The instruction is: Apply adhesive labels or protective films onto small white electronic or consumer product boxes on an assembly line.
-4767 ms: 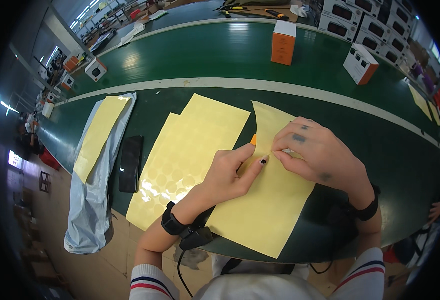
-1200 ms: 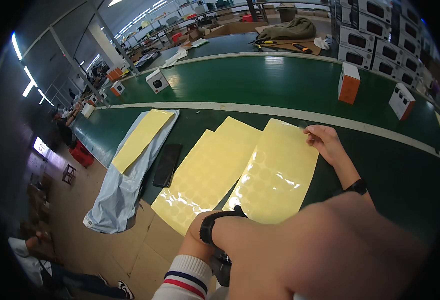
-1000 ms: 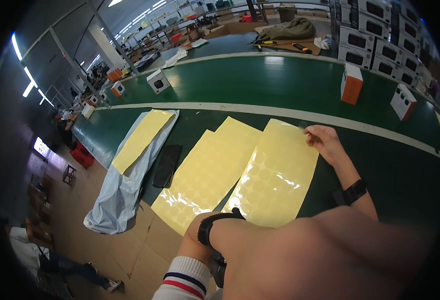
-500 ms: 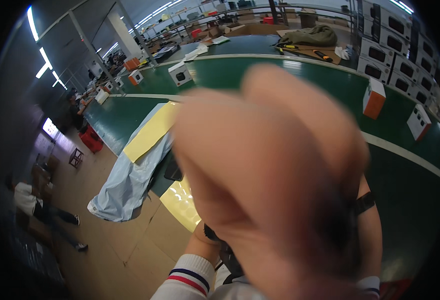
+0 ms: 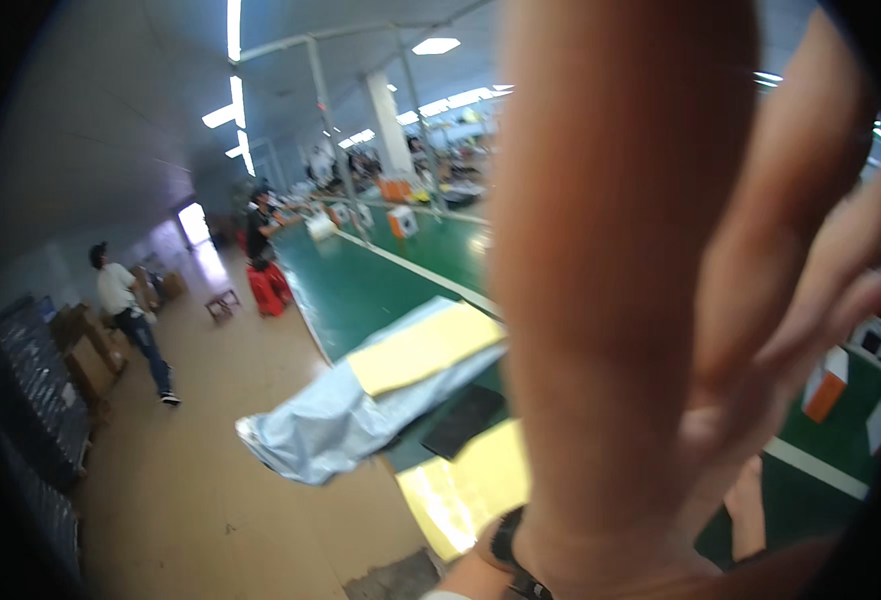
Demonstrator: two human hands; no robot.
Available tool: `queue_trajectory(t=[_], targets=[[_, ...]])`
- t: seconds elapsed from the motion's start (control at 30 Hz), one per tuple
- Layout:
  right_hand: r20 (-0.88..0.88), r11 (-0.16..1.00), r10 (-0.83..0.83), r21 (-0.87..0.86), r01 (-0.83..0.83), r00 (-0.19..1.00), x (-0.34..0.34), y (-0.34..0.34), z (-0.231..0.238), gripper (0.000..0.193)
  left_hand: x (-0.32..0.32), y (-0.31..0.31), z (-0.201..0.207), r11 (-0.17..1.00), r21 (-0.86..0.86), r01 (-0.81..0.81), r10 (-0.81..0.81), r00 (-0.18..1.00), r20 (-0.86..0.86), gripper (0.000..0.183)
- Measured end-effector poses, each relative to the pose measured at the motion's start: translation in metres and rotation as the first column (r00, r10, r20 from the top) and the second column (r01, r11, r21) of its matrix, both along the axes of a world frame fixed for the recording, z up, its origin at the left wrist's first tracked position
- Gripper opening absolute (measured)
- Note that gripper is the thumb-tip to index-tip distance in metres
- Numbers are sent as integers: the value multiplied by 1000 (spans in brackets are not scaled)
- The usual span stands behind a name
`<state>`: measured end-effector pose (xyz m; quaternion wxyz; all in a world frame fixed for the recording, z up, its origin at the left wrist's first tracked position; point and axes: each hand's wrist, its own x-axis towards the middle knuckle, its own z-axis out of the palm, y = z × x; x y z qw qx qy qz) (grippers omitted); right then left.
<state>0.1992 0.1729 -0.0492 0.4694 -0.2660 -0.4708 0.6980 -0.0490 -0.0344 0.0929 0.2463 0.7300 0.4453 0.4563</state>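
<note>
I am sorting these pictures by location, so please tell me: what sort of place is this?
It is probably a factory or packing workshop. A long green table carries small orange and white boxes, lights hang overhead, and cardboard boxes stand on the left.

And there's the left hand (image 5: pixel 650 360), huge and blurred up close, fingers (image 5: pixel 620 200) raised and parted, a sliver of right arm (image 5: pixel 747 510) peeking out behind it!

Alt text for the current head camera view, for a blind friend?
A blurred hand close to the camera hides much of the right. To its left, a pale blue bag topped by a yellow sheet lies beside a dark phone on a green table; farther left is a person in a white top.
</note>
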Motion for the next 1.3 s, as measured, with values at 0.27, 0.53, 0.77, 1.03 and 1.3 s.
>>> queue_trajectory(t=[0.27,0.53,0.77,1.03,1.3], targets=[[47,999,27,24,-28,999,-23,-4,14,13,-17,2,-19,993,-70,-94,88,992,-89,54],[47,998,54,15,-55,997,-25,-4,16,14,-9,4,-14,998,-14,-61,60,995,-79,57],[48,999,35,7,-35,998,-13,-13,14,15,7,3,-10,999,30,21,-20,1000,-6,59],[73,1000,-1,-25,3,997,10,-2,6,14,30,-1,17,975,143,173,-189,976,108,62],[59,999,-9,39,7,998,-8,12,13,17,41,14,46,883,314,349,-419,888,191,65]])
